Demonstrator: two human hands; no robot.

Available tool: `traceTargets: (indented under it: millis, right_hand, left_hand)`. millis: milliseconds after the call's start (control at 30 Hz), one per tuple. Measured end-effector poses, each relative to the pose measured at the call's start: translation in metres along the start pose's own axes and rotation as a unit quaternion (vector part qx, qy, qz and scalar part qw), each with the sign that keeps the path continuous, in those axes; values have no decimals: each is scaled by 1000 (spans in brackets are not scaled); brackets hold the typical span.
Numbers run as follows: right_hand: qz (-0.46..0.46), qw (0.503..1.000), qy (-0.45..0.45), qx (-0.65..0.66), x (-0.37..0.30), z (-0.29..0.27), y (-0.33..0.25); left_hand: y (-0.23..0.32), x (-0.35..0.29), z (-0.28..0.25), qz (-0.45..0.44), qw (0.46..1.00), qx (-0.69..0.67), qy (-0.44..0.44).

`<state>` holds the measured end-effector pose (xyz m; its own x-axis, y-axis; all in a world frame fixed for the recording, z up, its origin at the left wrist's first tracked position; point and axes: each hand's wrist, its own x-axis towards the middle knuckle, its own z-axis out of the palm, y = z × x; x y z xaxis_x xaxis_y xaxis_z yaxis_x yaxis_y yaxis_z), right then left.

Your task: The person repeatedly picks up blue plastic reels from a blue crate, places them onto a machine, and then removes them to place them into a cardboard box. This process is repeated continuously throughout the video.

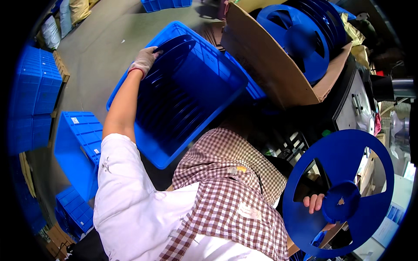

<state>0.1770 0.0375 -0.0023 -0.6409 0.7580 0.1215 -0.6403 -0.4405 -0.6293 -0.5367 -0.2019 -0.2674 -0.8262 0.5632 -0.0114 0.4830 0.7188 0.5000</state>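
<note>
Reel [372,217], large, round, blue plastic, with a raised hub and wide cut-out windows: at the person's right side, face turned to the camera. Right hand [313,203]: fingers close together, curled through a window and clamped on the plastic beside the hub; most of the hand hidden behind. Left arm stretched forward; left hand [146,61], in a whitish knit glove with red cuff, at the upper left of an open rectangular blue plastic crate [226,82]. Its fingers meet the rim of a dark blue disc [176,45]; cannot tell whether they pinch it. Behind that disc, more dark rims in a row, deep in shadow. Just beside the crate, an open brown cardboard box [265,65] bearing a row of blue reels [320,61].
</note>
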Motion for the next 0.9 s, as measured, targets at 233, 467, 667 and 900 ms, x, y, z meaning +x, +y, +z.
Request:
traceTargets:
  millis: [233, 467, 667, 900]
  right_hand:
    - [-17, 1000, 10, 7, 9, -13, 9]
    - [-49, 998, 23, 28, 9, -30, 11]
    - [-79, 996, 35, 26, -10, -45, -13]
    - [-129, 989, 76, 11, -40, -53, -31]
  left_hand:
    - [68, -20, -13, -9, 992, 125, 10]
    - [407, -44, -84, 399, 906, -129, 54]
    - [543, 33, -4, 225, 934, 251, -120]
    - [564, 93, 43, 162, 907, 339, -188]
